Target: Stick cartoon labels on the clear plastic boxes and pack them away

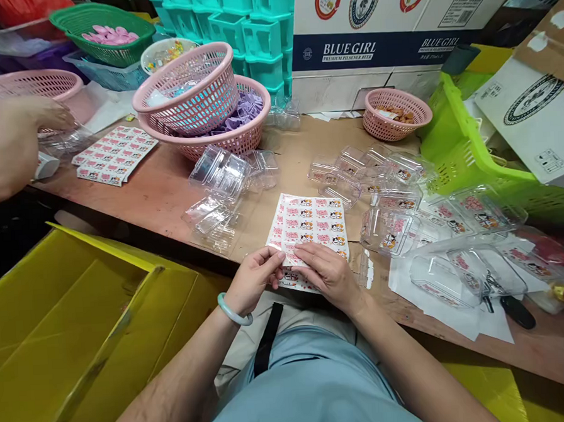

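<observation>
A white sticker sheet [311, 219] printed with cartoon cats and pink lettering lies at the table's front edge, its near part bent down. My left hand [259, 269], wearing a pale green bangle on the wrist, pinches the sheet's lower left part between thumb and fingertips. Whether a single sticker has come loose there is hidden by the fingers. My right hand [330, 271] grips the sheet's lower right part, fingers together on top. Left of the sheet are stacked clear plastic boxes [221, 173]; right of it lie several clear boxes with cat stickers [391, 230].
Pink baskets [193, 137] stand at the back left, a small pink basket [397, 129] at the back right. A lime green crate [483, 169] borders the right side. Another person's hand [18, 136] reaches in from the left, near more sticker sheets [113, 157].
</observation>
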The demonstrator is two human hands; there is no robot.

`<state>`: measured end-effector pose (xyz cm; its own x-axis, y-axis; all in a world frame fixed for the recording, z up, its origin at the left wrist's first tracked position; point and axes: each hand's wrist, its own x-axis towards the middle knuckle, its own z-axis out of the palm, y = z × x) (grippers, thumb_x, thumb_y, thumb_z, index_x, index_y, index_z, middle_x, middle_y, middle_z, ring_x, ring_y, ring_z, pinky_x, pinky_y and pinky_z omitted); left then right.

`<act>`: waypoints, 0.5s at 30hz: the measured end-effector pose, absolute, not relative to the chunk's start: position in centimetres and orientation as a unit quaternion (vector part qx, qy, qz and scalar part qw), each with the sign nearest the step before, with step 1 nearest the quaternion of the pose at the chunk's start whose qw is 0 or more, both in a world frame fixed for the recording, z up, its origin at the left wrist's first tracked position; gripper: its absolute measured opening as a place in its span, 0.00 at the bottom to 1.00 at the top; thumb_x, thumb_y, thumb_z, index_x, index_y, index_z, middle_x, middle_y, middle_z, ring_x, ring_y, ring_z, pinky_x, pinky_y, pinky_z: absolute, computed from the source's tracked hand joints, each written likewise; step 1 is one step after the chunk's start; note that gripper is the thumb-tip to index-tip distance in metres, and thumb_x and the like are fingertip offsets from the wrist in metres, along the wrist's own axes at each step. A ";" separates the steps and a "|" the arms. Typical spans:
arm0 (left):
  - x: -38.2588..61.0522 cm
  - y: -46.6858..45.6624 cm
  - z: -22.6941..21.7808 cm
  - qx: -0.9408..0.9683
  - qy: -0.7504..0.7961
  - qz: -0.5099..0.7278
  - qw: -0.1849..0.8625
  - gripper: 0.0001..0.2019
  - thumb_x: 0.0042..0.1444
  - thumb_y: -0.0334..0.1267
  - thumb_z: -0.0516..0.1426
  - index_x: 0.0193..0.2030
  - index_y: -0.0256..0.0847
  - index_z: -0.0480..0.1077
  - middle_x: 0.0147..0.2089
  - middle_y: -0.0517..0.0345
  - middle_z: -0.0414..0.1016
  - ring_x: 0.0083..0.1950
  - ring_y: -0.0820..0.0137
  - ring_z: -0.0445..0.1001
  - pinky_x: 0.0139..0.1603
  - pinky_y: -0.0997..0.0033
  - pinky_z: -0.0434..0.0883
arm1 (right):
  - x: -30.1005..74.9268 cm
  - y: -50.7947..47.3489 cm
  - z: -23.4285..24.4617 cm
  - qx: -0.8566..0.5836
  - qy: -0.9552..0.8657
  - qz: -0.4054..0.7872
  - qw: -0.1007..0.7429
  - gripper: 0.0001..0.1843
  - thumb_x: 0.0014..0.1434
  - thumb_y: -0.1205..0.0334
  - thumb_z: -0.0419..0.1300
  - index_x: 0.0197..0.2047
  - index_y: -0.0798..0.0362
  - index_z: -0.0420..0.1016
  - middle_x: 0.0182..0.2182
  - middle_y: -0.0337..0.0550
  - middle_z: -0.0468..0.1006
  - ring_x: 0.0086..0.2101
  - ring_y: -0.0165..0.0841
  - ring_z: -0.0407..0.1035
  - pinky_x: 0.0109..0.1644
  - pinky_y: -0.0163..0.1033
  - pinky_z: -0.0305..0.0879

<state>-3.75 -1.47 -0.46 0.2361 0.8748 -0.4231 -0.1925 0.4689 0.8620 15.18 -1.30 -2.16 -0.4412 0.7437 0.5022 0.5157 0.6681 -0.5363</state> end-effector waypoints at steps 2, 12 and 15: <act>-3.8 -1.5 -0.2 0.332 0.485 0.381 0.714 0.18 0.49 0.49 0.64 0.28 0.35 0.68 0.23 0.62 0.67 0.23 0.79 0.64 0.21 0.82 0.63 | 15.4 -1.3 -2.2 -0.376 -0.831 0.159 0.378 0.13 0.65 0.63 0.56 0.51 0.54 0.74 0.47 0.51 0.80 0.49 0.37 0.73 0.55 0.47 0.71; -1.7 -2.0 1.3 0.286 0.473 0.405 0.728 0.12 0.44 0.42 0.67 0.28 0.35 0.73 0.30 0.60 0.70 0.30 0.76 0.69 0.31 0.76 0.72 | 13.9 -3.4 -0.9 -0.478 -0.741 0.148 0.449 0.09 0.58 0.63 0.62 0.44 0.50 0.73 0.41 0.48 0.77 0.45 0.40 0.72 0.54 0.51 0.68; -1.1 -2.0 1.2 0.305 0.481 0.411 0.713 0.13 0.44 0.43 0.67 0.28 0.34 0.74 0.29 0.58 0.73 0.30 0.74 0.71 0.35 0.74 0.72 | 13.7 -3.8 -0.4 -0.491 -0.727 0.170 0.449 0.08 0.59 0.66 0.60 0.43 0.49 0.72 0.38 0.46 0.77 0.41 0.37 0.72 0.50 0.47 0.70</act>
<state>-1.12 -2.00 1.24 0.2008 0.8778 -0.4349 -0.2922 0.4774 0.8287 13.75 -3.80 -0.38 -0.1150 0.8666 0.4856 0.5605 0.4602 -0.6885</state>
